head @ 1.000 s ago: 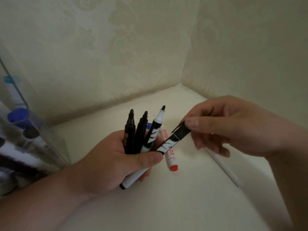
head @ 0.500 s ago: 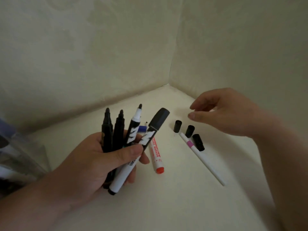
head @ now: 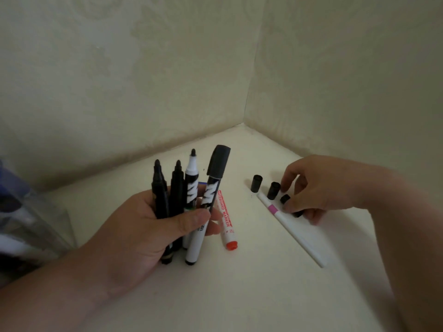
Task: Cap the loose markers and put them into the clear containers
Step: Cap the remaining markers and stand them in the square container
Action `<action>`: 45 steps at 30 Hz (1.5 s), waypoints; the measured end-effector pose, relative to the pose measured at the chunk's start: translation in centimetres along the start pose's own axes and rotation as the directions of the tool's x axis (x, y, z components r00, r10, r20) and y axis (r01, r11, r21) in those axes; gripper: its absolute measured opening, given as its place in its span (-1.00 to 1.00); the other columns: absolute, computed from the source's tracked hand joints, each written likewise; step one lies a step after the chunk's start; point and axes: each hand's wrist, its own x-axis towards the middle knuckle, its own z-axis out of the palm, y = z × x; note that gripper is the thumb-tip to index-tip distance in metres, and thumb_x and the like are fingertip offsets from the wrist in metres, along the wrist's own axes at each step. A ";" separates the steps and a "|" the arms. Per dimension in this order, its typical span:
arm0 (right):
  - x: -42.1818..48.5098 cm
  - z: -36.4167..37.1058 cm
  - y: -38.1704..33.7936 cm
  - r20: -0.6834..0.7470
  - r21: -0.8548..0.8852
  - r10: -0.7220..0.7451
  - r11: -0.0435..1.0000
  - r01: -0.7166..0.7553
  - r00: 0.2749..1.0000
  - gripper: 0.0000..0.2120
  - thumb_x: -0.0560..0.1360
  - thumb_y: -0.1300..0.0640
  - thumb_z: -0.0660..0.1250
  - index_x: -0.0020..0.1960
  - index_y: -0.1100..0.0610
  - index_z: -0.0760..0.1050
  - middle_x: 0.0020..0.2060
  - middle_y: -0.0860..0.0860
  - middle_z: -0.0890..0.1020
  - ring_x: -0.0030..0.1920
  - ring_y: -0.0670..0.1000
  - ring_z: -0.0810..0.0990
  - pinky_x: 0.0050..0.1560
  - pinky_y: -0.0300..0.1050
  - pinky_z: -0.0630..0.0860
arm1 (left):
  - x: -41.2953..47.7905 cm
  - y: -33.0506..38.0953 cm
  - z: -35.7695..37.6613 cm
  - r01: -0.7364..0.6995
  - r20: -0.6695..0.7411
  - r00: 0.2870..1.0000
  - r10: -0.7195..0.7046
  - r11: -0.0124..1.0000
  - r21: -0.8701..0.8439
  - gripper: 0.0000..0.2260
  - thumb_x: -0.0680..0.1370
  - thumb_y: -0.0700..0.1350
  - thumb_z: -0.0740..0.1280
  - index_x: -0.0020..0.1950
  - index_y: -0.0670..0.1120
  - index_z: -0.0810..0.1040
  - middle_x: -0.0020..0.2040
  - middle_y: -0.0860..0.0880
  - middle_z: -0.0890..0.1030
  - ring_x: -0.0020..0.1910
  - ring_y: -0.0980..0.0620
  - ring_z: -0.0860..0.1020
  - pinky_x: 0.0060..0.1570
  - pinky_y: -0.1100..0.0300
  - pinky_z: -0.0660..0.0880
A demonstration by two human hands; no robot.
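step: fetch cap | left hand (head: pixel 134 226) grips four markers (head: pixel 191 183) | right hand (head: pixel 318 188) curls over black cap (head: pixel 285 199) beside white pen (head: pixel 293 233), pinch unclear | advice: orient opening toward tip

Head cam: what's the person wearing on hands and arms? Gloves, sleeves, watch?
Nothing worn shows. The left hand and right hand are bare, no gloves. The left forearm and right forearm are bare out to the frame edge: no sleeve or cuff in view. No watch or band at either wrist. No ring visible, though some fingers are partly hidden.
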 end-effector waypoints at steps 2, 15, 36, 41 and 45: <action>0.0 0.0 0.0 -0.001 0.005 0.031 1.000 -0.031 1.000 -0.81 0.44 0.19 0.50 0.02 0.13 0.58 -0.28 0.08 0.73 -0.30 0.10 0.74 -0.12 -0.02 0.69 | -0.2 0.3 0.2 0.022 0.012 1.000 -0.023 0.999 0.035 -0.72 0.28 0.02 0.64 -0.04 0.05 0.76 -0.07 -0.14 0.75 -0.01 -0.17 0.72 0.17 -0.20 0.58; -2.4 3.7 -5.5 -0.705 0.513 -0.446 0.217 0.831 0.552 -0.78 0.27 0.12 0.53 -0.09 0.09 0.63 -0.25 0.04 0.73 -0.13 0.18 0.73 0.01 0.05 0.63 | -0.5 1.1 0.4 0.053 0.148 0.987 -0.067 0.994 0.094 -0.77 0.35 -0.03 0.45 -0.03 -0.03 0.73 -0.18 -0.02 0.75 -0.25 0.07 0.69 -0.25 0.29 0.57; -2.5 4.7 -5.4 -0.642 0.337 -0.565 0.399 0.853 0.518 -0.81 0.40 0.17 0.55 -0.07 0.23 0.60 -0.13 0.15 0.71 -0.04 0.19 0.72 0.12 0.12 0.61 | -0.6 1.3 0.4 0.002 0.222 0.975 -0.019 0.997 0.075 -0.93 0.40 -0.06 0.43 -0.17 0.02 0.71 -0.26 0.02 0.72 -0.27 0.11 0.67 -0.27 0.35 0.53; -2.2 5.5 -5.9 -0.653 0.342 -0.553 0.394 0.853 0.517 -0.79 0.37 0.21 0.58 -0.07 0.15 0.60 -0.13 0.13 0.73 -0.04 0.14 0.74 0.07 0.14 0.63 | -0.8 1.3 0.5 -0.017 0.207 0.978 0.001 0.997 0.072 -0.93 0.40 -0.06 0.42 -0.18 0.01 0.70 -0.28 0.02 0.72 -0.30 0.14 0.66 -0.30 0.37 0.52; -2.2 6.0 -6.4 -0.651 0.337 -0.557 0.397 0.854 0.516 -0.74 0.32 0.11 0.54 -0.04 0.11 0.56 -0.14 0.05 0.75 -0.04 0.03 0.75 0.00 -0.14 0.62 | -0.9 0.9 0.2 -0.023 0.185 0.983 0.012 0.998 0.062 -0.91 0.40 -0.06 0.43 -0.15 0.01 0.72 -0.21 -0.01 0.74 -0.23 0.06 0.69 -0.22 0.29 0.58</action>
